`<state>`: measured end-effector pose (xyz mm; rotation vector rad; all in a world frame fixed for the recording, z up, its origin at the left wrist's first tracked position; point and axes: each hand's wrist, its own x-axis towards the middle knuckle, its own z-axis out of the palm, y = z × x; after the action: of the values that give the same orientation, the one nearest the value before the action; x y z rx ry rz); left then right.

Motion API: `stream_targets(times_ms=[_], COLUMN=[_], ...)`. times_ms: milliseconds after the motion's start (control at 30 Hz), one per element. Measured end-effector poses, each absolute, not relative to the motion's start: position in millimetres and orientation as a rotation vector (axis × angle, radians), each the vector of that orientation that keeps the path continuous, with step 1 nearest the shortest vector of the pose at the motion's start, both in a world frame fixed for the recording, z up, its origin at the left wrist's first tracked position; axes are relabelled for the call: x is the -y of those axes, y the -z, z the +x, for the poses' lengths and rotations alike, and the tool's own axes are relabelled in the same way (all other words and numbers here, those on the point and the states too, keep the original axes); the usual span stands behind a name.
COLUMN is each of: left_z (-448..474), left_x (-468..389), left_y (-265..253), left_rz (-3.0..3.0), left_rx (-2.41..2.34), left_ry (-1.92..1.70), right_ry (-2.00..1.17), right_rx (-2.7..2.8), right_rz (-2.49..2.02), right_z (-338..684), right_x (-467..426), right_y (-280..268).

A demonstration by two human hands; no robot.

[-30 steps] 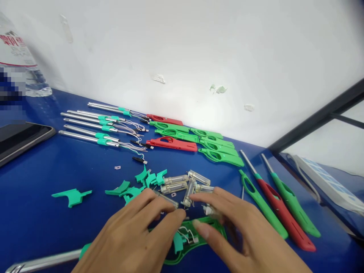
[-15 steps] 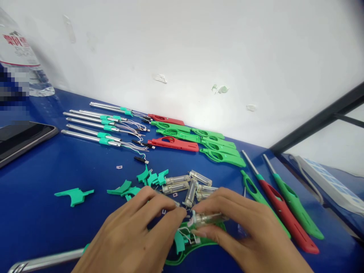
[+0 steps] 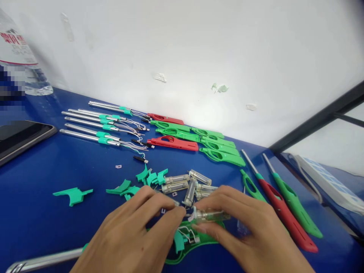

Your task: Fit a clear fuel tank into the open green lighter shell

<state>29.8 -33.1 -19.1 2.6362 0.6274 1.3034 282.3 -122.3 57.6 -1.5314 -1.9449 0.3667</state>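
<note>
Clear gas tank (image 3: 212, 215) pinched by right hand (image 3: 250, 235); left hand (image 3: 133, 235) palm-down alongside.

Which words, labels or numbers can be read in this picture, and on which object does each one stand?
Bottle label: red characters and grey lettering below them, too blurred and cut off to read; the lower part is pixelated.
Green and red lighter shells, clear fuel tanks, dark tablet: no text shows.
So nothing can be quoted.
</note>
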Motion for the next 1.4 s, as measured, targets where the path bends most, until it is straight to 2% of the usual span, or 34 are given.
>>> stream_targets(times_ms=[1167,1400], left_z=[31.3,23.3], left_x=[40.5,37.3], left_y=[13.5,3.2], left_rz=[2.706,2.783], left_rx=[-0.659,-0.652], left_ry=[-1.449,-1.221], right_ry=[-0.415,-0.410], right_rx=[2.043,2.054], right_rz=[-1.616,-1.603], right_z=[276.6,276.4], right_x=[123.0,123.0], right_y=[-62.2,-62.7])
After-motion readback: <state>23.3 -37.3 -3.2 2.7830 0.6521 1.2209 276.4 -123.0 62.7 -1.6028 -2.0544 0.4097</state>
